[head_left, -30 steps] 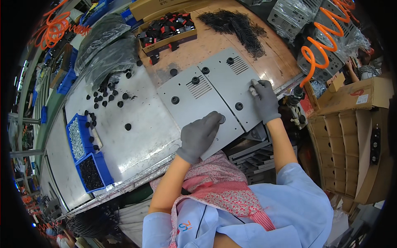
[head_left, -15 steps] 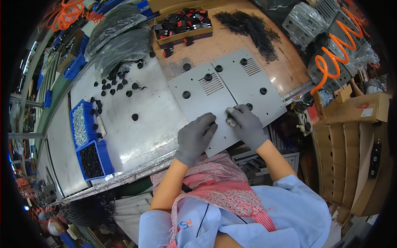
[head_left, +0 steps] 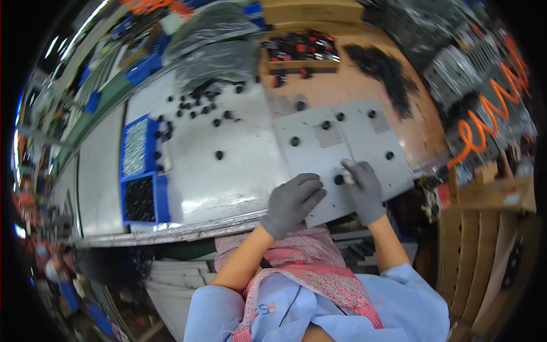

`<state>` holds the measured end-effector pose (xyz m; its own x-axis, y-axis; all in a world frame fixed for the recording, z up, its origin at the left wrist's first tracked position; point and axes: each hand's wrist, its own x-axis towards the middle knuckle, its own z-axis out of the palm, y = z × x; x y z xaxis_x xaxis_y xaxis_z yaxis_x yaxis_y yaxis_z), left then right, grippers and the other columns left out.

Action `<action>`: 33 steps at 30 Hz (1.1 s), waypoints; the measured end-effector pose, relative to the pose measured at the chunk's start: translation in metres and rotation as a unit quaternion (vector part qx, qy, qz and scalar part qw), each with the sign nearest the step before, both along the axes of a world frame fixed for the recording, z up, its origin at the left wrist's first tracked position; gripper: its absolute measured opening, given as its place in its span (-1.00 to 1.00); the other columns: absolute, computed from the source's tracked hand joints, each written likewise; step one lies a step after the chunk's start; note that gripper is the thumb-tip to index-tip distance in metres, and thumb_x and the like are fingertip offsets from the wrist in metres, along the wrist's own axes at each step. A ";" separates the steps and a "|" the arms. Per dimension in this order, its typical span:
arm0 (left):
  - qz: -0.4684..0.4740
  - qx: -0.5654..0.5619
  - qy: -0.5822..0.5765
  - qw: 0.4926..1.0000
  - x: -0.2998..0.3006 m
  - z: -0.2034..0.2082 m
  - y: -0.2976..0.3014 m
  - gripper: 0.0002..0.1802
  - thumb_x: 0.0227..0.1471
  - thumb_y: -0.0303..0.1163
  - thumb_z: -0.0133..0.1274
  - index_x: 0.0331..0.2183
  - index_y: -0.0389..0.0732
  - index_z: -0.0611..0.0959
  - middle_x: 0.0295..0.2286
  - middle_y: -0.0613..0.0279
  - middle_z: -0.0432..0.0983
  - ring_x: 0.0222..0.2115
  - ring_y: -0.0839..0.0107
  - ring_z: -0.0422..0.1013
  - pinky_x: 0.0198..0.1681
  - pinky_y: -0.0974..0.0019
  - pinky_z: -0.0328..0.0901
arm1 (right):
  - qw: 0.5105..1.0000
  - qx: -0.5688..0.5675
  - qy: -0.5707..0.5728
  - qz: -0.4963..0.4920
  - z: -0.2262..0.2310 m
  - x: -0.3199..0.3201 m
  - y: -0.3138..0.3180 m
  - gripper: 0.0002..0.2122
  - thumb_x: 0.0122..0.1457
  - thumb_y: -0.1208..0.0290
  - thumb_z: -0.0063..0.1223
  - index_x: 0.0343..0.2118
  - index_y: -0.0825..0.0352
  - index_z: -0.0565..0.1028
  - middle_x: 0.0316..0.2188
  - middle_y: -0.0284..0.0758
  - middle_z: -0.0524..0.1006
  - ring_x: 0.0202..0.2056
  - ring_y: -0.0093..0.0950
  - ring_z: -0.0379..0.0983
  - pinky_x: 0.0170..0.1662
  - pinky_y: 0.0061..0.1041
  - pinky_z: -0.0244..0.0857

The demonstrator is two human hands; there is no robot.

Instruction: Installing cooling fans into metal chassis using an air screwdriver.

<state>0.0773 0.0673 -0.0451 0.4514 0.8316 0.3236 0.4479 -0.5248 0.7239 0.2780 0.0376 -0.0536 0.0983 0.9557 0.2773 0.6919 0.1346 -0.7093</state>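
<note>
Both forearms bare, reaching forward either side of my pink apron. My left hand, gloved, just beyond it, back up, fingers bent inward. My right hand, gloved too, farther out, to its right, fingers curled.

Two flat grey metal panels lie side by side on the worktop, a thin seam between them. The left panel has a block of slots and two black round feet towards its far end. The right panel also has slots, with three feet showing. One more black foot sits just beside the fingertips of the right hand; the left hand is over the left panel's near part.
</note>
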 end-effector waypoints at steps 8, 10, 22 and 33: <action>-0.068 -0.636 -0.592 0.491 -0.011 0.003 0.014 -0.53 0.20 0.07 -0.21 -0.10 -0.08 0.45 -0.22 0.28 0.44 -0.18 0.38 0.39 -0.16 0.22 0.37 | 0.979 0.118 0.039 0.164 0.065 -0.077 0.033 -0.80 0.15 0.43 -0.03 -0.19 0.35 0.51 -0.36 -0.21 0.46 -0.35 -0.30 0.40 -0.29 -0.42 0.28; -0.079 -0.608 -0.650 0.449 -0.017 0.012 0.012 -0.57 0.21 0.03 -0.22 -0.12 -0.10 0.45 -0.23 0.26 0.43 -0.18 0.34 0.38 -0.12 0.22 0.36 | 0.958 0.161 -0.016 0.239 0.074 -0.098 0.040 -0.78 0.13 0.38 -0.02 -0.19 0.34 0.50 -0.30 -0.21 0.47 -0.29 -0.26 0.41 -0.21 -0.36 0.28; 0.175 -0.343 -0.559 0.734 -0.163 0.021 0.086 -0.41 0.09 -0.22 0.02 0.12 -0.16 0.30 -0.04 0.27 0.29 -0.05 0.30 0.27 0.07 -0.01 0.18 | 0.986 0.127 -0.061 0.086 0.046 -0.017 -0.001 -0.80 0.09 0.48 -0.07 -0.23 0.38 0.49 -0.26 -0.19 0.48 -0.18 -0.23 0.39 -0.08 -0.35 0.25; 0.522 -0.095 0.330 0.780 -0.366 -0.007 0.167 -0.46 0.06 -0.09 -0.10 0.06 -0.10 0.44 0.07 0.04 0.32 0.10 0.10 0.22 0.15 0.13 0.13 | 0.938 0.159 -0.155 -0.265 0.021 0.133 -0.074 -0.84 0.19 0.46 -0.09 -0.24 0.40 0.49 -0.29 -0.14 0.49 -0.23 -0.21 0.41 -0.12 -0.35 0.27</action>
<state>-0.2885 0.2344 -0.0521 -0.4889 0.8623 0.1323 0.8678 0.4652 0.1745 0.4110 -0.0362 -0.0329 0.4042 0.6596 0.6337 0.8877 -0.1157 -0.4457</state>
